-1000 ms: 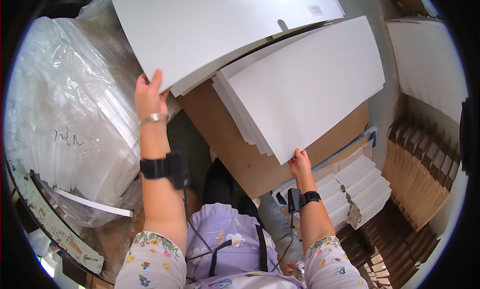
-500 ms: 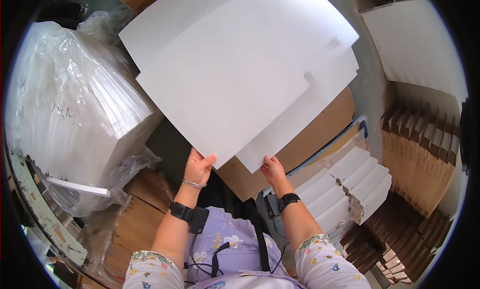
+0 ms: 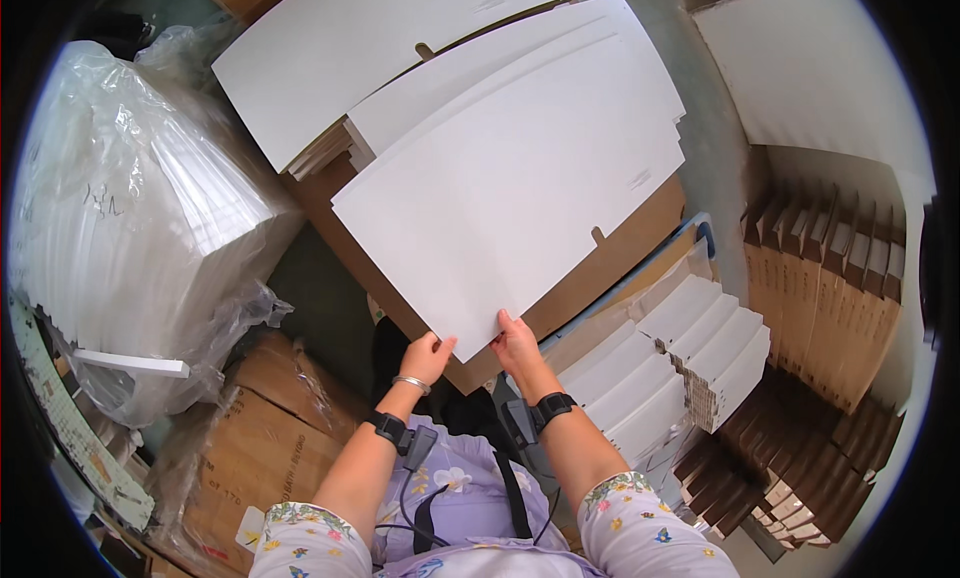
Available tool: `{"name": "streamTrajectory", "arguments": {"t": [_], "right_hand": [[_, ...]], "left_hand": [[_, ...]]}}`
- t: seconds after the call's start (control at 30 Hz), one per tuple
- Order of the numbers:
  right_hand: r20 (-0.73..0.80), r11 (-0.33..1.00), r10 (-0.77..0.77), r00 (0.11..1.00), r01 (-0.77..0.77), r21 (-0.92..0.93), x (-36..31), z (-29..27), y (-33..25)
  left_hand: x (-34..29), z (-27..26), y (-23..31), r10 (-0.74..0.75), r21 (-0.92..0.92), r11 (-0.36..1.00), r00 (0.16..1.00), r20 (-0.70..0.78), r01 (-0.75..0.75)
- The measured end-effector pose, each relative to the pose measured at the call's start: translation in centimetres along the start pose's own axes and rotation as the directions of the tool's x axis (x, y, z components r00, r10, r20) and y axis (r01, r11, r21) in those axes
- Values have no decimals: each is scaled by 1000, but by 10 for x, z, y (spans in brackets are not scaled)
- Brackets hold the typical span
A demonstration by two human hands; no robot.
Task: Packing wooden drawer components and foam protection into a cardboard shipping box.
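Observation:
A large white cardboard sheet (image 3: 510, 188) with a small notch in its right edge lies slanted across a pile of similar sheets, whose far edges show slightly staggered. My left hand (image 3: 428, 359) is closed on the left edge near the sheet's closest corner. On the other side of that corner my right hand (image 3: 516, 344) grips the edge, thumb on top and fingers out of sight beneath. Behind, a second stack of white sheets (image 3: 380, 53) has a notch facing the near pile. Under both stacks is a brown cardboard base (image 3: 640, 213).
Plastic-wrapped white sheets (image 3: 160, 198) stand at the left, above a brown carton (image 3: 260, 458). A blue rail (image 3: 635, 268) runs along the base's right side. Beyond it are folded white cardboard pieces (image 3: 690, 348) and bundled brown cardboard (image 3: 820, 298) at the right.
Two offset sheets held up in my hands have come down toward me and now lie nearly aligned on the near pile. The far stack has come into view. My hands moved closer together.

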State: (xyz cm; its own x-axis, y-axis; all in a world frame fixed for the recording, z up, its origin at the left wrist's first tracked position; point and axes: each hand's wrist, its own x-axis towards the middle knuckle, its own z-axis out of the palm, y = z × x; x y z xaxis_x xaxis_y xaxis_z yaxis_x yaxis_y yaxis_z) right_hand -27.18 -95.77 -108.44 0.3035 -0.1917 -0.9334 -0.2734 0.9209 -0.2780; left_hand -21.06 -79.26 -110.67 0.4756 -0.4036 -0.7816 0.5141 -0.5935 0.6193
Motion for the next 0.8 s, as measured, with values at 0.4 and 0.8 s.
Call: {"name": "streamTrajectory", "arguments": {"t": [0.4, 0.8], "right_hand": [[139, 983, 167, 976, -153, -106, -39, 0, -5], [298, 982, -143, 944, 97, 164, -47, -92, -17]], "left_hand": [[-4, -71, 80, -54, -822, 524, 955, -293, -222], [-330, -69, 50, 186, -382, 838, 862, -472, -390]]}}
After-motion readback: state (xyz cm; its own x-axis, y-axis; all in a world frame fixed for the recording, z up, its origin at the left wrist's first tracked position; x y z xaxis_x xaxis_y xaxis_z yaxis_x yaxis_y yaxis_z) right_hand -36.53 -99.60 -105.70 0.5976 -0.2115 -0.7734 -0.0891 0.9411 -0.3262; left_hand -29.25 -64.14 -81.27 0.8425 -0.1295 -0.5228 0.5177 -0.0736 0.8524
